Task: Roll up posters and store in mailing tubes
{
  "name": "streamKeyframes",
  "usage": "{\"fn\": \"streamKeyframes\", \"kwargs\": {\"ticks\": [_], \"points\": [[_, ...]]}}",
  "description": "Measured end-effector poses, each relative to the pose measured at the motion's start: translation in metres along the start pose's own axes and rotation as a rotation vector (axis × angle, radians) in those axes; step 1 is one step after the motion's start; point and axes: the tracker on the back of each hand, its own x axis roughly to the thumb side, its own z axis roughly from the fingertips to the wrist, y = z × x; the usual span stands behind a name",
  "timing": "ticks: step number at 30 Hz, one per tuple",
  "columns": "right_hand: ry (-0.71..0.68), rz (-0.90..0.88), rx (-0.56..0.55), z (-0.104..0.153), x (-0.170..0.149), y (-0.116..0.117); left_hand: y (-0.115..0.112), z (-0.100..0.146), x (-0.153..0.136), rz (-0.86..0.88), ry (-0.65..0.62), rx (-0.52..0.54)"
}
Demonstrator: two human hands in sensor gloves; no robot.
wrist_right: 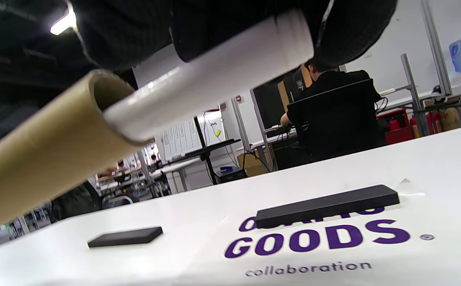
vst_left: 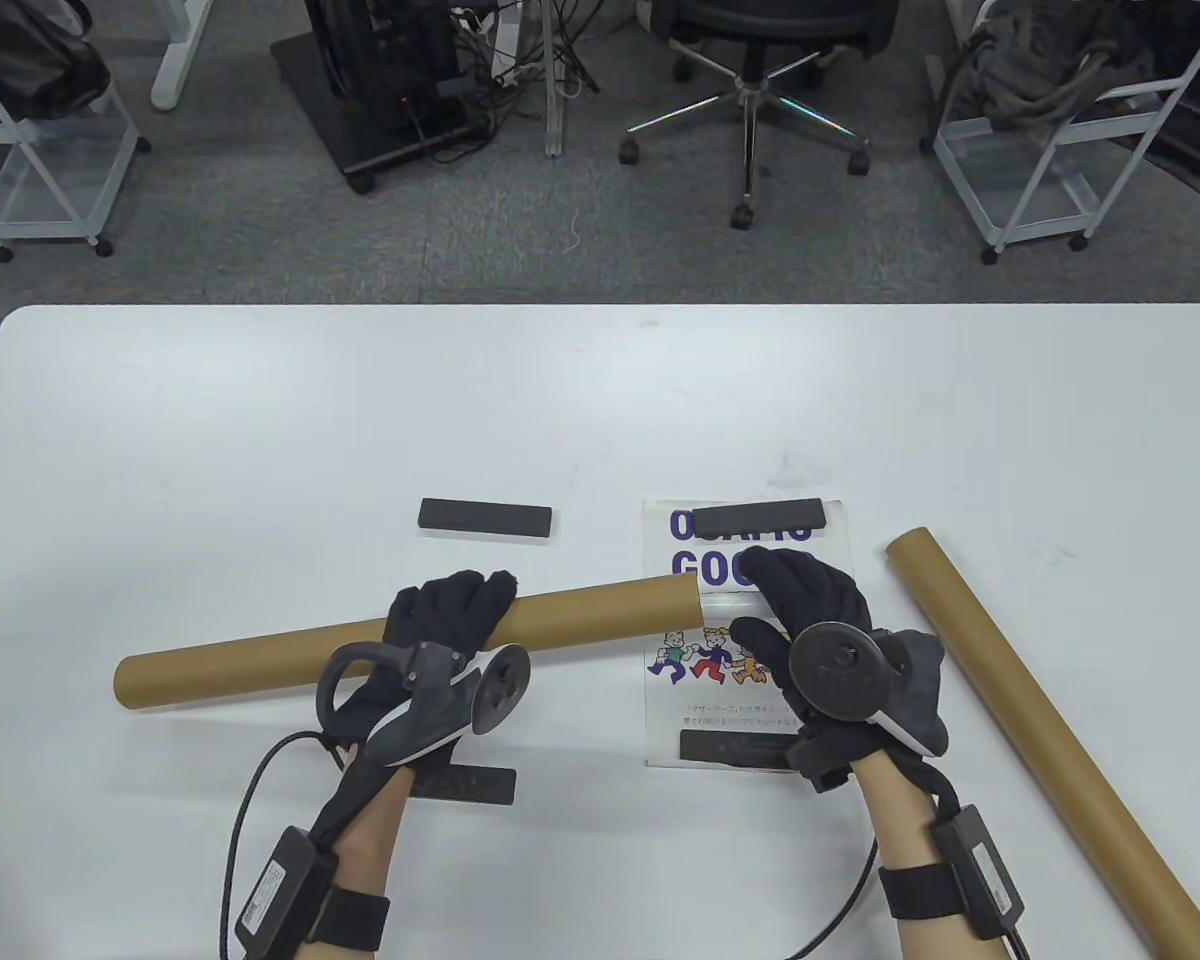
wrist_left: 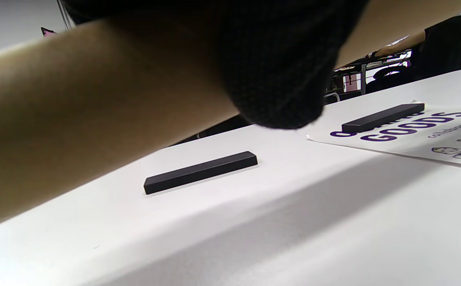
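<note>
My left hand (vst_left: 450, 620) grips a brown cardboard mailing tube (vst_left: 290, 650) and holds it level above the table. It fills the upper left of the left wrist view (wrist_left: 75, 107). My right hand (vst_left: 800, 620) holds a rolled white poster (wrist_right: 214, 75) with its end inside the tube's open mouth (wrist_right: 107, 91). A flat poster (vst_left: 820, 550) with purple lettering lies on the table under my right hand, held down by black bar weights (vst_left: 760, 517) at its far and near edges.
A second brown tube (vst_left: 1040, 730) lies diagonally at the right. A loose black bar (vst_left: 485, 518) lies left of the flat poster, and another bar (vst_left: 470, 783) lies under my left wrist. Chairs and carts stand beyond the table's far edge.
</note>
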Motion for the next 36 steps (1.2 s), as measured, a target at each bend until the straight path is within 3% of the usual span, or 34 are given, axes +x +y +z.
{"fn": "streamKeyframes", "kwargs": {"ticks": [8,12,20,36], "points": [[0.147,-0.338,-0.107,0.002,-0.025,-0.012,0.0,0.0,-0.003,0.023,0.01,-0.001],[0.226,-0.439,-0.096,0.003,-0.035,-0.01,0.0,0.0,-0.006,0.014,0.023,0.006],[0.202,-0.352,-0.022,0.001,-0.021,0.001,-0.001,0.0,-0.013,0.026,0.046,-0.002],[-0.017,-0.309,0.179,0.002,0.022,0.033,0.002,0.0,-0.001,0.011,0.007,0.001]]}}
